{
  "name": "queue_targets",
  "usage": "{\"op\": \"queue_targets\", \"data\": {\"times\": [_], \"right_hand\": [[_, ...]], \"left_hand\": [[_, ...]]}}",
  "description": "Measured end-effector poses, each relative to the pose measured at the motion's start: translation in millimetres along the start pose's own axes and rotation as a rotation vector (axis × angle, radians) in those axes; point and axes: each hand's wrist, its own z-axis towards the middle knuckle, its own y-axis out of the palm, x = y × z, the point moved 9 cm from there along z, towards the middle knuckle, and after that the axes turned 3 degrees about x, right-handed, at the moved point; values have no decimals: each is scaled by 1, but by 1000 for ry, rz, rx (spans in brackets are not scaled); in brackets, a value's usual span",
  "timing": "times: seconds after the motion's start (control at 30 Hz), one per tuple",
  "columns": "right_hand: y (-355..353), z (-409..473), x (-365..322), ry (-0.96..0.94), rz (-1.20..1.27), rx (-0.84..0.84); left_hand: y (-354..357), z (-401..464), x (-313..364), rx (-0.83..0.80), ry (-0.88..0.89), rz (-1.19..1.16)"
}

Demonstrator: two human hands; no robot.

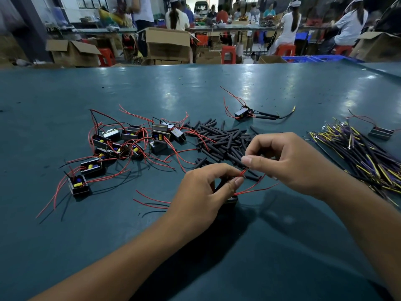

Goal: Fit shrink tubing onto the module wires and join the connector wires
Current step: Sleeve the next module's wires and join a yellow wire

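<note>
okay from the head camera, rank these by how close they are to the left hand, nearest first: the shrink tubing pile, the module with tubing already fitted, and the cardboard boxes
1. Shrink tubing pile, just beyond the left hand.
2. Module with tubing already fitted, farther back on the table.
3. Cardboard boxes, on the floor past the table's far edge.

We saw dim, cool overhead light, with pale glare patches on the green table point(249, 88). Soft shadows fell under both forearms. The background workers point(178, 18) were blurred, and wide-angle distortion bent the table edge and corners.
</note>
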Motion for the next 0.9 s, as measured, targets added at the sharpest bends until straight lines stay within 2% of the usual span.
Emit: {"op": "queue_targets", "data": {"times": [0.17, 0.27, 0.67, 0.83, 0.9], "right_hand": [[-11, -11, -41, -355, -343, 29], [-6, -15, -47, -424, -454, -21], [5, -13, -36, -416, -474, -124], [9, -13, -33, -330, -458, -174], [11, -10, -24, -208, -380, -187]], "left_hand": [[-2, 1, -6, -12, -36, -71], [-2, 1, -8, -30, -36, -80], [-2, 2, -9, -59, 11, -81], [-1, 2, -8, -61, 10, -78], [-2, 2, -7, -56, 13, -79]]}}
